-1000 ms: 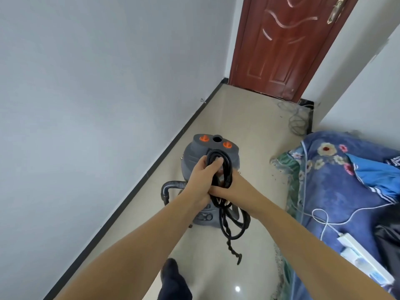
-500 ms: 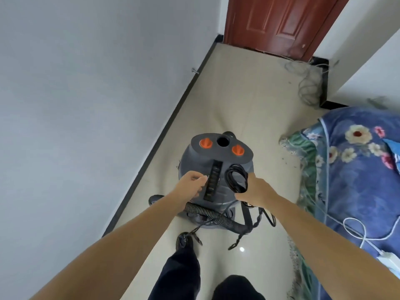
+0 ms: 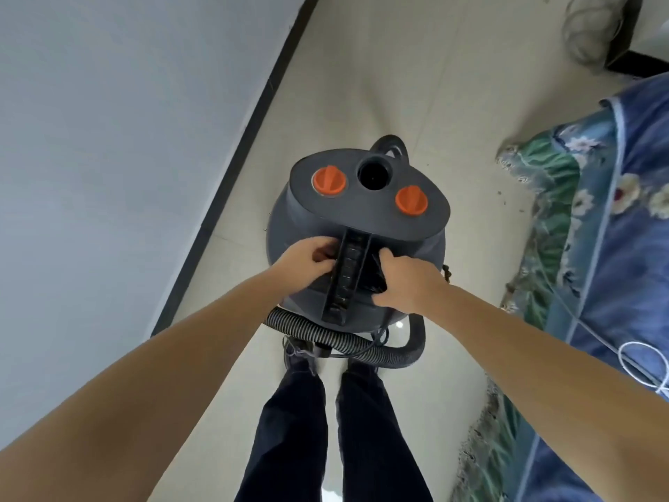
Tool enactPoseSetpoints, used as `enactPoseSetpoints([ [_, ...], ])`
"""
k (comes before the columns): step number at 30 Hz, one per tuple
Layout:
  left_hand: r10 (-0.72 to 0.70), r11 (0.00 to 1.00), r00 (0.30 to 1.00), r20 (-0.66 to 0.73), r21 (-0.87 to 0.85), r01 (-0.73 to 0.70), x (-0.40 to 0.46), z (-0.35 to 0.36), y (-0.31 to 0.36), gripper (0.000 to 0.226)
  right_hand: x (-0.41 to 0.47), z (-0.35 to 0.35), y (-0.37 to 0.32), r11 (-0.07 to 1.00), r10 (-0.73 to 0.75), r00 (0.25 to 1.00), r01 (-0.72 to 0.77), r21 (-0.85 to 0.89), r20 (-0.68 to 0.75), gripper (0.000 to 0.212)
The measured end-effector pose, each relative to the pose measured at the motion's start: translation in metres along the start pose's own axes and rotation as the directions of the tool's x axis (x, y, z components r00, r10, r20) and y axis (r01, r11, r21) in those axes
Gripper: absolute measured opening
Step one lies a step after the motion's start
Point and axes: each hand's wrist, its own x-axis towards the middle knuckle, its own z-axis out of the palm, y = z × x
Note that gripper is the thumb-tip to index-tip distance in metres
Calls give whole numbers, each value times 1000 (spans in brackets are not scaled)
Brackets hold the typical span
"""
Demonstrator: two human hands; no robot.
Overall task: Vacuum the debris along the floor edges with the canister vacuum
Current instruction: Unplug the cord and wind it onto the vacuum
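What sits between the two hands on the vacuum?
In the head view, the vacuum's ribbed black handle runs between the left hand and right hand, which grips a black cord bundle.

Single head-worn wide-angle view, facing steeply down, close over canister vacuum (image 3: 356,226), floor (image 3: 416,85).

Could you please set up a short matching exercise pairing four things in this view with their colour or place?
Things:
1. vacuum knobs
2. ribbed hose
3. floral blanket
4. baseboard

Descriptions:
A. black strip where wall meets floor
B. orange, on the canister top
C. blue and green, at the right
D. grey, curled on the floor by the feet

Pairs: 1-B, 2-D, 3-C, 4-A
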Motion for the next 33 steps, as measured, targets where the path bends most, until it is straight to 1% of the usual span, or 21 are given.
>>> enactPoseSetpoints([
  [3, 10, 978, 1000, 28, 206, -16, 14, -7, -4, 32, 11, 3, -9, 996, -81, 996, 79, -52, -27, 51],
  [7, -41, 960, 998, 50, 280, 26, 21, -5, -3, 44, 24, 3, -6, 987, -153, 988, 154, 42, -35, 52],
  [9, -79, 949, 997, -6, 305, 77, 20, 2, -1, 44, 25, 4, -1, 976, -167, 985, 171, 135, -34, 53],
  [11, -107, 933, 989, -98, 334, 134, 19, 12, 2, 37, 23, 6, 1, 956, -155, 988, 157, 249, -30, 58],
  [13, -105, 922, 976, -188, 349, 167, 17, 18, 4, 30, 22, 6, 2, 927, -154, 988, 150, 344, -16, 65],
  [15, -73, 917, 966, -250, 363, 163, 15, 21, 3, 25, 17, 4, 7, 923, -159, 987, 151, 354, -6, 70],
  [17, -35, 912, 956, -291, 381, 149, 13, 24, 3, 21, 7, 1, 18, 933, -88, 996, 87, 350, -16, 69],
  [19, -21, 929, 940, -339, 341, 144, 10, 26, 3, 19, -8, 2, 31, 926, 23, 999, -12, 377, -24, 68],
  [20, -25, 945, 931, -365, 296, 141, 9, 28, 4, 20, -16, 5, 35, 916, 57, 997, -33, 401, -48, 63],
  [22, -51, 971, 915, -400, 193, 138, 5, 28, 4, 26, -27, 12, 38, 885, 119, 978, -27, 465, -170, 45],
  [23, -76, 979, 911, -406, 141, 144, 4, 29, 4, 28, -27, 14, 37, 872, 166, 958, -31, 489, -234, 36],
  [24, -110, 985, 905, -410, 78, 155, 3, 29, 4, 30, -24, 15, 36, 865, 217, 938, -57, 498, -270, 31],
  [25, -150, 986, 896, -417, 1, 166, 2, 31, 4, 31, -19, 12, 36, 872, 247, 932, -94, 481, -265, 29],
  [26, -190, 982, 884, -428, -78, 173, 2, 33, 4, 31, -14, 8, 37, 888, 245, 945, -129, 441, -217, 31],
  [27, -230, 972, 867, -443, -149, 181, 1, 36, 4, 30, -9, 2, 39, 899, 221, 967, -153, 410, -124, 35],
  [28, -270, 959, 845, -461, -209, 192, 0, 40, 4, 28, -6, -4, 40, 898, 178, 984, -164, 408, 3, 42],
  [29, -306, 945, 821, -482, -258, 200, -1, 43, 4, 26, -6, -9, 40, 890, 126, 985, -163, 427, 115, 51],
  [30, -334, 933, 799, -500, -295, 206, -2, 46, 4, 25, -7, -11, 38, 884, 86, 982, -154, 442, 170, 60],
  [31, -352, 926, 785, -509, -314, 211, -3, 48, 5, 25, -10, -9, 36, 884, 79, 984, -144, 444, 162, 65],
  [32, -350, 927, 787, -508, -307, 213, -3, 49, 5, 26, -12, -3, 34, 890, 101, 990, -133, 435, 96, 65],
  [33, -324, 939, 805, -496, -270, 212, -4, 48, 5, 27, -14, 3, 33, 898, 131, 991, -121, 423, 5, 62],
])
